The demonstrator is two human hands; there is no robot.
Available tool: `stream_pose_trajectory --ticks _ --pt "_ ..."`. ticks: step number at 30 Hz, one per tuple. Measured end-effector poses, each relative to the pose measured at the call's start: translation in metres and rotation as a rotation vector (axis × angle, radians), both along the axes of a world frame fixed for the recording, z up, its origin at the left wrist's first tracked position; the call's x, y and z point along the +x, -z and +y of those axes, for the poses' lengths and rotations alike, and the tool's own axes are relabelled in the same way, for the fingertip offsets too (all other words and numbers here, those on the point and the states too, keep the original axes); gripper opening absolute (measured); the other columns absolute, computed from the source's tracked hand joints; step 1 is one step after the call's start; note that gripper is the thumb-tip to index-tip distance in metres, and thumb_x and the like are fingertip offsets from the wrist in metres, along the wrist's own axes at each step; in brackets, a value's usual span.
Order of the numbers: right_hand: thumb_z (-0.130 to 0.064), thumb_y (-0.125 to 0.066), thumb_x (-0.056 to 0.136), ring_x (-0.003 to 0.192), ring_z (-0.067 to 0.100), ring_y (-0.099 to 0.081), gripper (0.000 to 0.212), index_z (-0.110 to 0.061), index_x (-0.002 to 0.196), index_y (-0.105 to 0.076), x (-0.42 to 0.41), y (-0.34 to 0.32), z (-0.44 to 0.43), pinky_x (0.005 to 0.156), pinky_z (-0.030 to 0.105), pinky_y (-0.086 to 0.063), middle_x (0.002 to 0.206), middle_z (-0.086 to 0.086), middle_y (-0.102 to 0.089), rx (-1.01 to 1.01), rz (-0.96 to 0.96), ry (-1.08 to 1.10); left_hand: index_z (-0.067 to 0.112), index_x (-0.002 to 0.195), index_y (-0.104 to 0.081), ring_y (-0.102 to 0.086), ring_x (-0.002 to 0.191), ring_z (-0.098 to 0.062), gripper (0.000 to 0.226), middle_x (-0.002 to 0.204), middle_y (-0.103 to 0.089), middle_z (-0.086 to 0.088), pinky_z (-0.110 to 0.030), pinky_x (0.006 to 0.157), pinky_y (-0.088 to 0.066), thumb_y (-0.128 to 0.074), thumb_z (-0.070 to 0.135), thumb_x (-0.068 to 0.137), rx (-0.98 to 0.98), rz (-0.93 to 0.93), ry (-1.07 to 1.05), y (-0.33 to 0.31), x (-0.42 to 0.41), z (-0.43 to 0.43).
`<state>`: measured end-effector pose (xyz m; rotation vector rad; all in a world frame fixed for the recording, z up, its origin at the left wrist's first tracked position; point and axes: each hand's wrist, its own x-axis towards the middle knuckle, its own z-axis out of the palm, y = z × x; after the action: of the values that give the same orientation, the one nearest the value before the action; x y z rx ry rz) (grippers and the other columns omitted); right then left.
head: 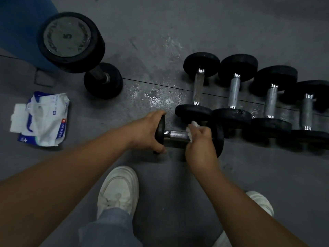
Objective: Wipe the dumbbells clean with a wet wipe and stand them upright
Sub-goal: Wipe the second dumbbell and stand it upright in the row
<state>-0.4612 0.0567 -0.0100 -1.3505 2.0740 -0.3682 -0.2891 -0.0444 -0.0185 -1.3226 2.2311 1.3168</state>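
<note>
A small black dumbbell (178,135) lies sideways on the grey floor in front of me. My left hand (146,131) grips its left weight plate. My right hand (200,139) is wrapped round the metal handle near the right plate, with a white wet wipe (191,130) bunched under its fingers. One dumbbell (71,41) marked 5 stands upright at the upper left. Several more dumbbells (233,91) lie side by side in a row to the right.
An open pack of wet wipes (44,120) lies on the floor at the left. A blue object (19,27) fills the upper left corner. My white shoes (119,189) are below the hands. Wet patches (151,97) shine on the floor.
</note>
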Motion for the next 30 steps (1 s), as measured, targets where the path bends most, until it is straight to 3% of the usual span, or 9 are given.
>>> stream_pose_trajectory --ticks 3,7,10,14,18,21,23,25,30 --pt "-0.001 -0.043 0.088 0.109 0.034 -0.056 0.053 -0.021 0.137 -0.046 0.009 0.003 0.004 0.086 0.031 -0.045 0.144 0.009 -0.037 0.115 0.086 0.081 0.022 0.153 -0.011 -0.041 0.133 -0.020 0.130 0.154 -0.025 -0.002 -0.028 0.109 -0.036 -0.093 0.041 0.054 0.001 0.034 -0.023 0.002 0.001 0.005" --pt "-0.009 -0.041 0.090 0.126 0.026 -0.050 0.062 -0.040 0.142 -0.032 0.015 -0.002 0.008 0.097 0.031 -0.043 0.156 -0.009 -0.026 0.128 -0.009 -0.220 0.024 0.154 -0.010 -0.037 0.138 -0.020 0.127 0.159 -0.018 -0.001 -0.034 0.111 -0.037 -0.090 0.042 0.057 -0.053 0.029 -0.022 0.003 0.003 0.014" --pt "-0.011 -0.037 0.092 0.118 0.030 -0.057 0.063 -0.041 0.146 -0.023 -0.008 -0.001 0.007 0.095 0.036 -0.044 0.155 -0.005 -0.032 0.250 0.123 -0.108 0.025 0.153 -0.009 -0.033 0.142 -0.021 0.126 0.161 -0.011 0.002 -0.034 0.113 -0.035 -0.090 0.043 0.058 -0.117 0.057 -0.030 0.001 0.007 0.030" --pt "-0.011 -0.036 0.093 0.129 0.030 -0.049 0.067 -0.041 0.150 -0.017 0.015 -0.006 0.032 0.101 0.041 -0.044 0.161 -0.011 -0.015 0.247 0.076 -0.295 0.025 0.154 -0.008 -0.038 0.137 -0.022 0.122 0.160 0.006 0.013 -0.035 0.099 -0.047 -0.087 0.041 0.062 -0.207 0.093 -0.020 -0.006 0.017 0.068" --pt "-0.040 -0.021 0.104 0.124 0.026 -0.052 0.041 -0.047 0.144 -0.029 0.004 -0.005 0.050 0.097 0.035 -0.036 0.151 -0.005 -0.040 0.249 0.197 -0.207 0.027 0.149 -0.025 -0.046 0.127 -0.014 0.104 0.155 -0.008 0.016 -0.036 0.096 -0.050 -0.083 0.051 0.066 -0.233 0.187 -0.078 -0.014 0.029 0.095" --pt "-0.021 -0.030 0.103 0.119 0.021 -0.051 0.047 -0.036 0.147 -0.025 0.037 -0.014 0.077 0.098 0.044 -0.041 0.158 -0.005 -0.025 0.253 -0.003 -0.250 0.028 0.152 -0.021 -0.040 0.133 -0.013 0.106 0.155 -0.009 0.015 -0.031 0.104 -0.043 -0.082 0.052 0.069 -0.192 0.192 -0.141 -0.014 0.032 0.105" --pt "-0.015 -0.032 0.100 0.108 0.028 -0.057 0.045 -0.030 0.143 -0.032 0.029 -0.012 0.087 0.084 0.044 -0.048 0.140 0.002 -0.045 0.330 0.058 -0.078 0.031 0.156 -0.003 -0.027 0.144 -0.014 0.119 0.161 0.005 0.016 -0.031 0.112 -0.036 -0.079 0.058 0.069 -0.114 0.109 -0.050 -0.011 0.035 0.112" --pt "-0.014 -0.032 0.099 0.100 0.032 -0.057 0.039 -0.025 0.136 -0.038 0.022 -0.010 0.094 0.076 0.041 -0.046 0.125 0.008 -0.052 0.399 0.144 0.058 0.033 0.156 0.006 -0.019 0.148 -0.013 0.126 0.163 0.010 0.013 -0.029 0.115 -0.030 -0.079 0.061 0.068 -0.067 0.044 0.042 -0.008 0.040 0.119" --pt "-0.011 -0.037 0.097 0.102 0.035 -0.059 0.042 -0.021 0.138 -0.038 0.049 -0.024 0.113 0.074 0.043 -0.047 0.128 0.007 -0.051 0.424 0.013 -0.143 0.038 0.155 0.004 -0.030 0.144 -0.013 0.126 0.165 0.006 0.011 -0.023 0.107 -0.034 -0.081 0.058 0.065 -0.076 -0.016 0.165 -0.015 0.051 0.137"
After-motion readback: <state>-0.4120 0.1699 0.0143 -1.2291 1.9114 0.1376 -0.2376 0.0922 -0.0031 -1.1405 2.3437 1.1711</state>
